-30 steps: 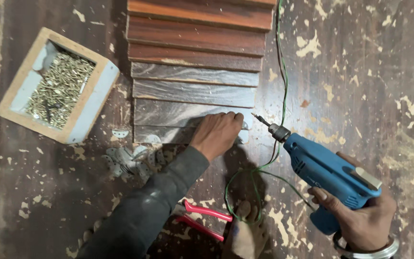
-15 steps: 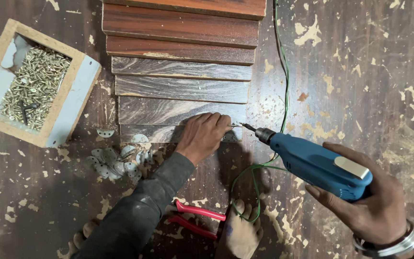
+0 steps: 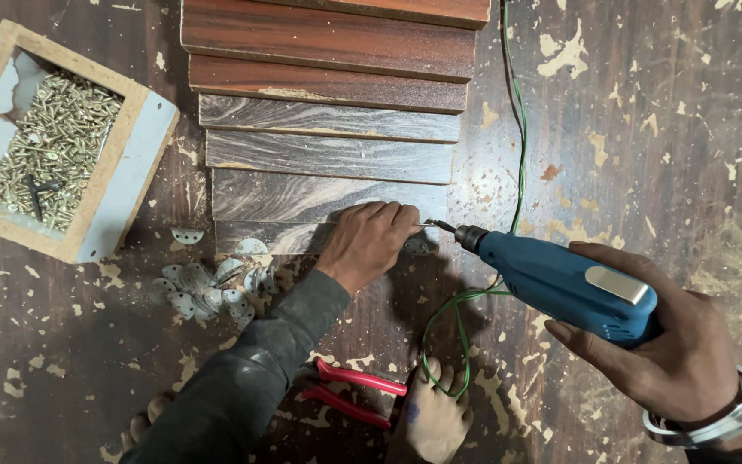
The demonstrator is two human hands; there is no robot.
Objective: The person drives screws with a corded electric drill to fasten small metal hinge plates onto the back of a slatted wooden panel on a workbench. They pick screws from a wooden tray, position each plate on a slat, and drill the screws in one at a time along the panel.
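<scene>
My right hand (image 3: pixel 672 352) grips a blue power drill (image 3: pixel 560 283) lying almost level, its bit tip pointing left at the end of the nearest wooden strip (image 3: pixel 302 234). My left hand (image 3: pixel 369 242) rests fingers-down on that strip, pinching a small screw by the bit tip. A small metal plate (image 3: pixel 416 247) peeks out beside the fingers. The strip is the nearest of several stacked wooden strips (image 3: pixel 328 94), reddish at the far end, grey-brown nearer me.
A wooden box (image 3: pixel 130 163) full of screws sits at the left. Several small metal discs (image 3: pixel 208 292) lie below the strips. Red-handled pliers (image 3: pixel 349 391) lie near my foot (image 3: pixel 435 421). A green cord (image 3: pixel 517 129) runs across the scuffed work surface.
The drill has swung closer and lower, its bit now level at the strip's end by my left fingers. My left hand stays on the strip.
</scene>
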